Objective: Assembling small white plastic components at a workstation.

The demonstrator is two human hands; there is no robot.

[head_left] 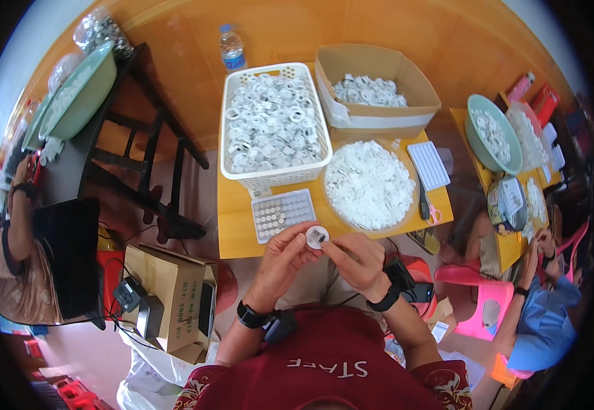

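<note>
My left hand and my right hand meet over the near edge of a small yellow table. Together they pinch one small white round ring part with a dark centre, fingertips on both sides. Just beyond it lies a white grid tray with rows of small round pieces. A white basket heaped with white rings stands behind the tray. To its right sits a round clear bowl piled with small white pieces.
A cardboard box with more rings stands at the back, an empty grid tray and pink-handled scissors at the right. A water bottle stands behind. Cardboard boxes sit at my left. People work at both sides.
</note>
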